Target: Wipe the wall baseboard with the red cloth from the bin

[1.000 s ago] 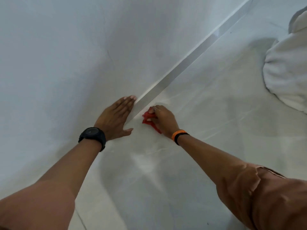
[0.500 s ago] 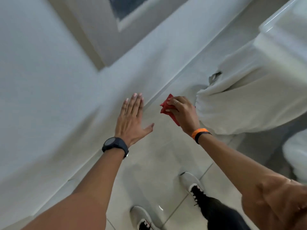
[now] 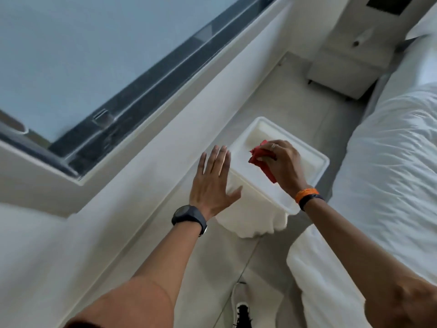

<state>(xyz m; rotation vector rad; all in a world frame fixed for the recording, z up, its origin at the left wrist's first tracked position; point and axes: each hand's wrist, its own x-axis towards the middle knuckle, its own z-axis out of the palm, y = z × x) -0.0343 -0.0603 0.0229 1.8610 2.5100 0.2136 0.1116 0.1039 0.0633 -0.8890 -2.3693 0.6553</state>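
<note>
My right hand [image 3: 282, 162] holds a crumpled red cloth [image 3: 259, 158] over the open top of a white plastic bin [image 3: 316, 162] standing on the floor. My left hand [image 3: 212, 183], fingers spread and holding nothing, hovers beside the bin's near left wall, just off the white wall [image 3: 132, 176]. The baseboard runs along the foot of that wall; most of it is hidden behind my left arm and the bin.
A bed with white bedding [image 3: 387, 166] fills the right side. A white nightstand [image 3: 343, 67] stands at the far end of the narrow tiled floor strip [image 3: 279, 91]. A dark-framed window [image 3: 118, 100] is set in the wall at left. My shoe [image 3: 241, 306] shows below.
I have risen from the baseboard: the view lifted from floor level to standing. My right hand carried the red cloth up and over the bin; my left hand came off the wall.
</note>
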